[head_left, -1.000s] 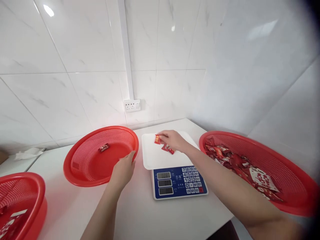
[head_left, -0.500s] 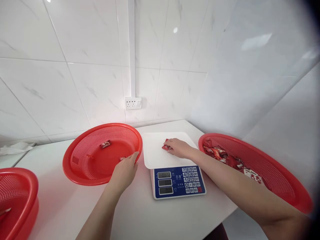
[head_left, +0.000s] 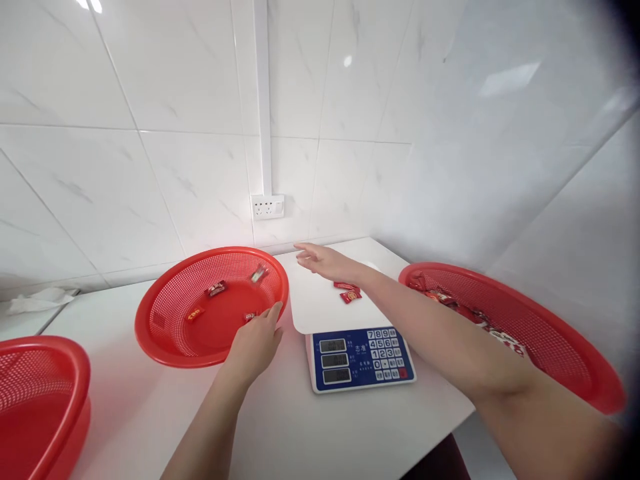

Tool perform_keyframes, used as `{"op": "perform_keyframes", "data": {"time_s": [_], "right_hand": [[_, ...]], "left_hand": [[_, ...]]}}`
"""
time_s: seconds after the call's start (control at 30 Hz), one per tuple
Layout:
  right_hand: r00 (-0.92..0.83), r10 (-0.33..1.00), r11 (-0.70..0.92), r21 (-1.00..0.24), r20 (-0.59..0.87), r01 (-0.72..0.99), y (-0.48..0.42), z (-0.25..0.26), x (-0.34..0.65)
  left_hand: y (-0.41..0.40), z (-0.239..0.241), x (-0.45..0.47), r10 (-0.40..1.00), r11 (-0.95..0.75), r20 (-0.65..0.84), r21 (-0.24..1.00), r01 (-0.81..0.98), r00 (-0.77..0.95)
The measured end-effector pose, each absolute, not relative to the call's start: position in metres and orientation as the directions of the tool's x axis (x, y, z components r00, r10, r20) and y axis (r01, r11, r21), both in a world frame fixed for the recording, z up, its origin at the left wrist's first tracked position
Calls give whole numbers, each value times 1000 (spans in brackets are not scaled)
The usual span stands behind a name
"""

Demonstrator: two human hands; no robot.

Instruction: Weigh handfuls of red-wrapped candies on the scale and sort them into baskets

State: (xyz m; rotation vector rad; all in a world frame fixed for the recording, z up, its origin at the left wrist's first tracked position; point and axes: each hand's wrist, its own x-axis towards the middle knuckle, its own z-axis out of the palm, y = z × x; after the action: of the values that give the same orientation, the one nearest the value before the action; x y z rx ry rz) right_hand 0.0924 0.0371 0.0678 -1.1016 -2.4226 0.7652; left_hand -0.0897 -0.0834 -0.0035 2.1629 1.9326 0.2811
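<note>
Gripping the middle basket (head_left: 220, 323) with your left hand (head_left: 254, 343), your right hand (head_left: 325, 261) unclenched above the scale (head_left: 363, 360)

From the head camera, your left hand grasps the near right rim of the middle basket, which stands on the bench (head_left: 280, 427) toward its far edge. Your right hand has its fingers stretched out, holding nothing, above the far left corner of the white tray (head_left: 315, 310) on top of the scale. Your right forearm crosses over the tray's right side.

Inside the middle basket, a blurred packet (head_left: 259, 274) shows against the far right wall; you cannot tell whether it touches. A dark red packet (head_left: 216, 288) lies toward the far side, an orange-red packet (head_left: 195, 313) toward the left, and a small packet (head_left: 249, 317) just beside your left fingertips. Two red packets (head_left: 351, 295) lie close together near the tray's middle.

The scale sits near the bench's right edge, its blue panel facing you; the digits are too faint to read surely. Past that edge, the right basket (head_left: 540, 327) holds a heap of wrapped packets (head_left: 467, 312), partly hidden by your forearm. The left basket (head_left: 75, 413), cut off by the frame, stands toward the bench's left edge. Behind the bench's far edge, a socket (head_left: 268, 207) is fixed to the tiled wall (head_left: 200, 67).
</note>
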Motion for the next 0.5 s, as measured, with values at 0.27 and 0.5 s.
{"op": "perform_keyframes", "data": {"time_s": [0.27, 0.5], "right_hand": [[-438, 872, 452, 19, -219, 892, 20, 23, 157], [-519, 854, 462, -425, -21, 778, 20, 46, 115]], "left_hand": [[-85, -3, -96, 990, -122, -34, 299, 946, 139], [-84, -4, -92, 990, -122, -33, 258, 958, 135]]}}
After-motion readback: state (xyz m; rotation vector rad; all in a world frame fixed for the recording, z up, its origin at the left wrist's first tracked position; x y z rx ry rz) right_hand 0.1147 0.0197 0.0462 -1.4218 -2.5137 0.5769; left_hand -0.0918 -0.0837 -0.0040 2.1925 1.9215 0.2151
